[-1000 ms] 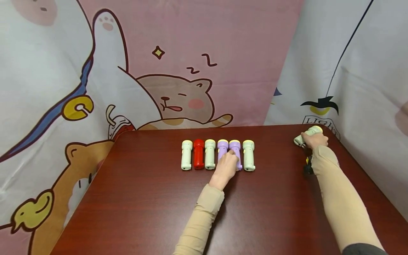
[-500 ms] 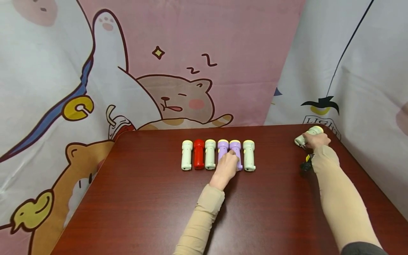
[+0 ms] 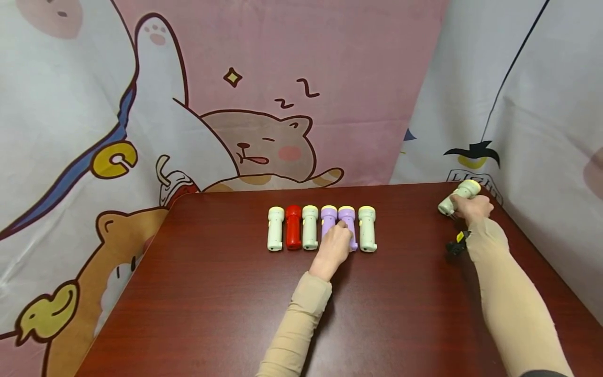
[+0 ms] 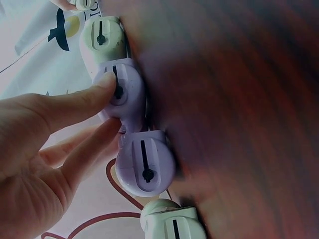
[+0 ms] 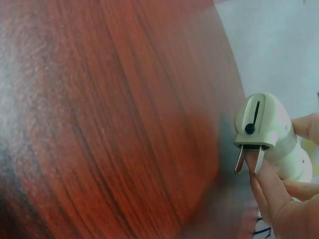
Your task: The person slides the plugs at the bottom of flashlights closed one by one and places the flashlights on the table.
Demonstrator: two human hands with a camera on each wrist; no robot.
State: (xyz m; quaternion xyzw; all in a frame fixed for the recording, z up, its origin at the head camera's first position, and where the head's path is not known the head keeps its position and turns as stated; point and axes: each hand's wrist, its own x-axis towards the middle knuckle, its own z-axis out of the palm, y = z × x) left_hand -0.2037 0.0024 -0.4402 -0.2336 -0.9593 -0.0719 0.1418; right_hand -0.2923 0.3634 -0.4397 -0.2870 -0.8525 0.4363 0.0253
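A row of flashlights lies across the middle of the table. My left hand pinches the right-hand purple flashlight, its thumb on the end cap in the left wrist view and a finger against the side. Right beside it lies the other purple flashlight, partly covered by the hand. At the table's far right corner, my right hand grips a pale green flashlight, tilted with its lamp end to the back right. Two metal plug prongs stick out of its tail in the right wrist view.
Left of the purple pair are a pale green flashlight, a red flashlight and another pale green flashlight. One more pale green flashlight ends the row on the right. A printed cloth hangs behind the table.
My right hand has shifted slightly right and toward the back corner, carrying the pale green flashlight along. The left hand and the row have stayed put.
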